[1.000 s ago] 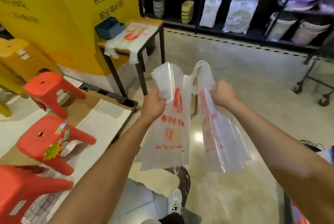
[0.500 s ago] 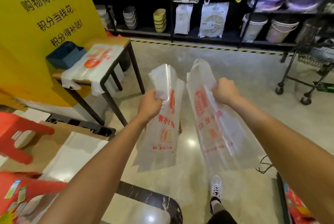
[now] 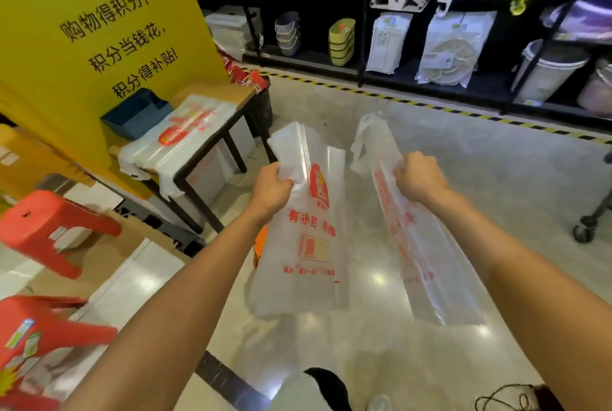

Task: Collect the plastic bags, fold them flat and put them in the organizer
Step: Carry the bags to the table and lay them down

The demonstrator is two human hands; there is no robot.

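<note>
Head view shows the person standing in a shop aisle with both arms stretched forward, and each hand carries one bag. The left hand (image 3: 270, 190) is closed in a fist around the upper edge of the left plastic bag (image 3: 306, 245), which hangs straight down with its red print facing the camera; holding it near the top probably lets the weight of the bag pull it smooth. The right hand (image 3: 419, 177) is also curled tight, and it grips the right plastic bag (image 3: 427, 251) at the top, so this one hangs edge-on and a little twisted. The two bags are apart and do not touch, which seems useful for keeping them separate before folding. To the left, near the yellow sign (image 3: 82, 39), stands a small table (image 3: 212, 142) where more bags (image 3: 180, 137) lie spread flat, their edges hanging over the side. Just beside them on the same table sits the blue organizer (image 3: 135, 112), open at the top; it looks like the place for the folded bags. Red stools (image 3: 49, 228) stand lower left. By this judgement, the collecting step is in hand and the folding is not yet done.
</note>
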